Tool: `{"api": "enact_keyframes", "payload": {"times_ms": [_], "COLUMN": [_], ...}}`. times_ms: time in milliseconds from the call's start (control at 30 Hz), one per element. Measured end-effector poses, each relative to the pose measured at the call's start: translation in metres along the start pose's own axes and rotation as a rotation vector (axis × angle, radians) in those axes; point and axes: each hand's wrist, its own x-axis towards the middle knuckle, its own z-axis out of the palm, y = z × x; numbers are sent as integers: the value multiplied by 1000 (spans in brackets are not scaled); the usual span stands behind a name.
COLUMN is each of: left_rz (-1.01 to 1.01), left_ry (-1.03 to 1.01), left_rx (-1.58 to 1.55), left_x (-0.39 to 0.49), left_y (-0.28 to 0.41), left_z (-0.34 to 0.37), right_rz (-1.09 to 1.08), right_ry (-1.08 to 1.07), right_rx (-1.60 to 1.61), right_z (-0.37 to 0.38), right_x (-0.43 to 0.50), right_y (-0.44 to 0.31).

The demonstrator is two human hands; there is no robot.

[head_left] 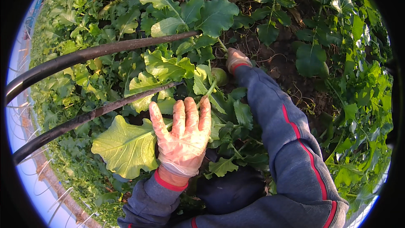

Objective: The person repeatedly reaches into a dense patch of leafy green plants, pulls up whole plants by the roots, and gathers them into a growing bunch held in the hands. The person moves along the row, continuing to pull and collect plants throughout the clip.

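Observation:
My left hand (183, 133), in a thin translucent glove soiled at the fingertips, is spread over the foliage with its fingers apart. Beside its thumb lies a broad yellow-green leaf (129, 147). A green leaf stalk (211, 87) passes near its fingertips. Farther out, my right hand (236, 59), also gloved, reaches down among the plants by the soil. A pale leaf stalk (222, 45) runs up to it; its fingers are mostly hidden, so their hold cannot be made out. Just left of that hand, a round green root top (220, 76) shows between the leaves.
Two dark curved tubes (104, 51) (95, 112) extend from the left over the foliage. Leafy plants (345, 101) crowd both sides. Bare soil (281, 57) with dry, thin stems lies right of my right hand. Thin wire hoops (60, 199) stand along the left edge.

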Motion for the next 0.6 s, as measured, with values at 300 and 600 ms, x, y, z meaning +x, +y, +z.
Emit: {"api": "enact_keyframes", "payload": {"times_ms": [300,600], "left_rz": [-14,148], "left_ry": [-11,-243], "left_rx": [-40,441], "left_x": [0,1], "left_y": [0,0], "left_z": [1,-9], "right_rz": [-366,-134], "right_ry": [527,378], "right_rx": [483,1339], "right_z": [30,37], "right_x": [45,54], "right_y": [69,81]}}
